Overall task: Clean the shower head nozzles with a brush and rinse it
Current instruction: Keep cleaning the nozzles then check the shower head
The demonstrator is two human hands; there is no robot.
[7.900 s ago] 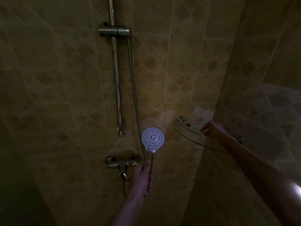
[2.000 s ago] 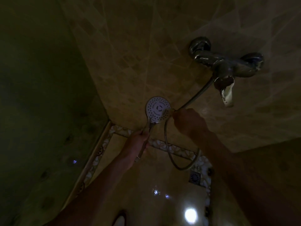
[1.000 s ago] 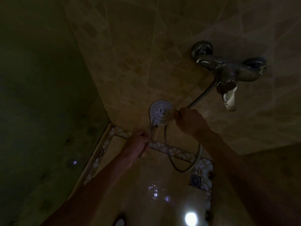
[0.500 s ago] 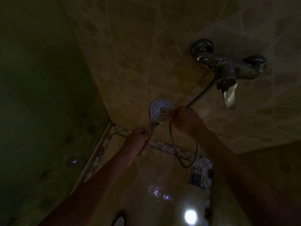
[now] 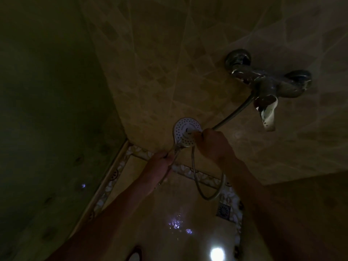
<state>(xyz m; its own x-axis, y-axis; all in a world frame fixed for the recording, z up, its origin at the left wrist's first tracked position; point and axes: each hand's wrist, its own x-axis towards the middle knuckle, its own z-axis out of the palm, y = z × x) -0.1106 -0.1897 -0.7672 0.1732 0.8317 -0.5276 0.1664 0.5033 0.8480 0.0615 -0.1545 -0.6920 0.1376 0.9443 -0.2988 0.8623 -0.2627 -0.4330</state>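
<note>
Head view: one shower head [image 5: 185, 131], left hand [image 5: 160, 164] gripping its handle; right hand [image 5: 213, 143] clasps one brush [image 5: 190, 135], now nearer centre

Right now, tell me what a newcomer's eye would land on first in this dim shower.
The white shower head at centre, held low by the left hand while the right hand works a brush against its face. Next, the chrome mixer tap on the tiled wall at upper right, and the bright glare on the wet floor below.
</note>
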